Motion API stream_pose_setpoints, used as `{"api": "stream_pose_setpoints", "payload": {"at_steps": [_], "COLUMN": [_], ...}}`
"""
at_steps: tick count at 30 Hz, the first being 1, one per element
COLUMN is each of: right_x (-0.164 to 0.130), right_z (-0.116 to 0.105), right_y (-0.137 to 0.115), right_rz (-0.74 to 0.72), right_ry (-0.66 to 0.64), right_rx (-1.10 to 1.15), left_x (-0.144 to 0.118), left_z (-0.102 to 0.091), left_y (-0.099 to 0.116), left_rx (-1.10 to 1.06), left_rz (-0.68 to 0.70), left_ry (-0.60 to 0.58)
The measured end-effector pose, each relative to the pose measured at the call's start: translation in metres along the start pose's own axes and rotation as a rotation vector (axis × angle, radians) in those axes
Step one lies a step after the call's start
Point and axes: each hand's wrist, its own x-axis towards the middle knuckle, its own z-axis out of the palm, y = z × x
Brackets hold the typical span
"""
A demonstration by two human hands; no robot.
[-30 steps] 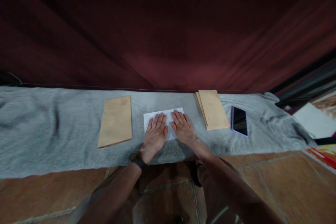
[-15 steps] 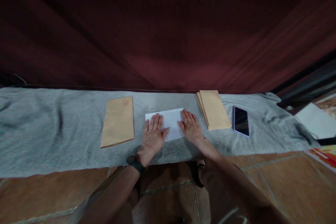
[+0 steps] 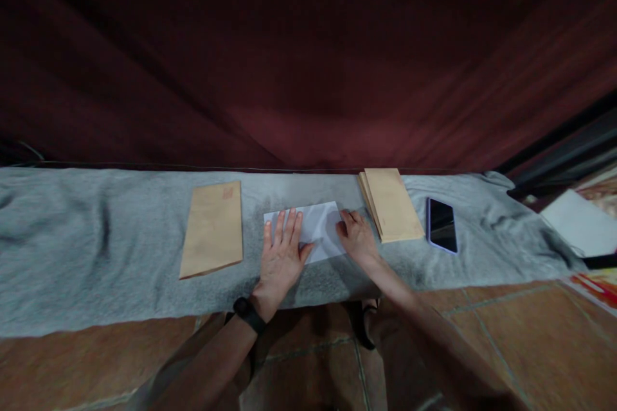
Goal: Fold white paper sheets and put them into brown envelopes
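A folded white paper (image 3: 318,226) lies on the grey cloth (image 3: 96,237) in front of me. My left hand (image 3: 281,255) rests flat on the paper's left part, fingers spread. At the paper's right edge my right hand (image 3: 357,237) has its fingers curled on that edge. A single brown envelope (image 3: 212,228) lies to the left of the paper. A stack of brown envelopes (image 3: 391,203) lies to the right, close to my right hand.
A phone (image 3: 441,225) with a dark screen lies right of the envelope stack. A dark red curtain (image 3: 308,58) hangs behind the cloth. White sheets (image 3: 581,223) sit at the far right. Brown floor tiles (image 3: 520,347) show in front of the cloth.
My hands have slid apart from the paper's middle. The right hand moved to the right edge and its fingers curled. The left hand stayed flat on the left part.
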Motion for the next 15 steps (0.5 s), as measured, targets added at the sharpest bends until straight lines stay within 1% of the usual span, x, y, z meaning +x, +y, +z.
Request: {"api": "stream_pose_setpoints", "payload": {"at_steps": [2, 5, 9, 12, 15], "right_x": [-0.001, -0.005, -0.014, -0.018, -0.019], "right_z": [-0.001, 0.002, 0.015, 0.026, 0.032], "right_y": [-0.003, -0.012, -0.035, -0.046, -0.045], "right_rz": [-0.04, -0.183, -0.347, -0.377, -0.354], "right_ry": [0.03, 0.057, -0.001, -0.052, -0.048], "right_rx": [0.007, 0.062, 0.11, 0.1, 0.058], "left_x": [0.0, 0.001, 0.002, 0.002, 0.001], "left_z": [0.0, 0.0, 0.003, 0.009, 0.015], "left_y": [0.0, 0.0, -0.001, -0.004, -0.007], "left_rx": [0.001, 0.0, 0.005, -0.009, -0.031], "left_rz": [0.006, 0.017, 0.044, 0.077, 0.086], "left_ry": [0.0, -0.008, -0.061, -0.16, -0.228]}}
